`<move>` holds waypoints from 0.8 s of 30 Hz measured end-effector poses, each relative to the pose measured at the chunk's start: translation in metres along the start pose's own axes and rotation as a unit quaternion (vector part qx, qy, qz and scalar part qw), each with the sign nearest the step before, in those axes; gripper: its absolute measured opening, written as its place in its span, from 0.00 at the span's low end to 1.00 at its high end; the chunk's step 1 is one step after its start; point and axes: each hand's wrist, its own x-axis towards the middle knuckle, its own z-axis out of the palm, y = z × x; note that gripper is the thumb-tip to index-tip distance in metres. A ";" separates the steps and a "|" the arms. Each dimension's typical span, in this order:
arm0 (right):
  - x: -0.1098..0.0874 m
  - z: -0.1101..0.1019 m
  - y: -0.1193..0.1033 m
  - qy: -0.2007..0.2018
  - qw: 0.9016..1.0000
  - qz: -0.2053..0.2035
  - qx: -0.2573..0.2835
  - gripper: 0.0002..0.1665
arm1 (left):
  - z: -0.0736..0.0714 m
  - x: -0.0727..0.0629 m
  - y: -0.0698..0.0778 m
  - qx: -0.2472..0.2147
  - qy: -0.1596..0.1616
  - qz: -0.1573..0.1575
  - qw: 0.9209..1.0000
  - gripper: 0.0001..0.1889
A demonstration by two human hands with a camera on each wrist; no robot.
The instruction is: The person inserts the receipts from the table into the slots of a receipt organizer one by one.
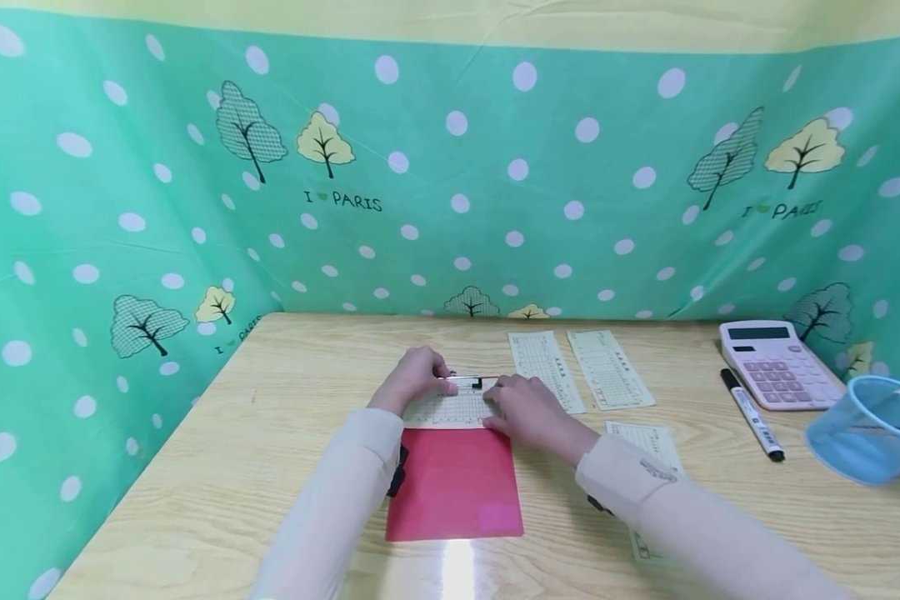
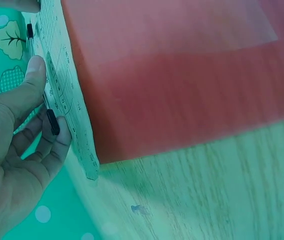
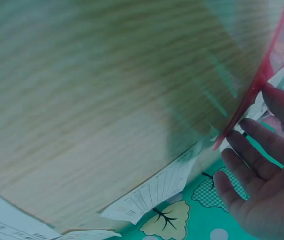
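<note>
A red folder [image 1: 450, 483] lies on the table with a printed paper slip [image 1: 450, 412] across its far end. Along the slip's far edge runs a thin metal paper fastener with black sliders [image 2: 53, 122]. My left hand [image 1: 414, 379] pinches this fastener near its left end, the thumb [image 2: 35, 70] on top and fingertips around the slider. The right hand [image 1: 528, 412] touches the slip's right edge with thumb and fingertips, its fingers [image 3: 252, 150] loosely bent and spread. How far the fingertips reach under the paper cannot be made out.
Two printed slips [image 1: 546, 362] [image 1: 611, 369] lie beyond the right hand; another slip [image 1: 648, 442] is partly under the right forearm. Farther right are a marker [image 1: 752, 417], a pink calculator [image 1: 787, 375] and a blue basket [image 1: 862, 442]. A green dotted curtain [image 1: 457, 208] hangs behind the table.
</note>
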 end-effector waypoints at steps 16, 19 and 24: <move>-0.056 -0.042 0.030 0.066 0.978 0.047 0.192 0.26 | 0.002 -0.001 0.000 -0.006 -0.002 -0.013 1.000 0.09; -0.073 -0.051 0.046 0.101 0.964 0.063 0.239 0.27 | 0.002 0.000 0.001 -0.007 -0.004 -0.015 1.000 0.09; -0.104 -0.058 0.071 0.121 0.942 0.117 0.292 0.30 | 0.002 -0.001 0.001 -0.011 -0.008 -0.023 1.000 0.09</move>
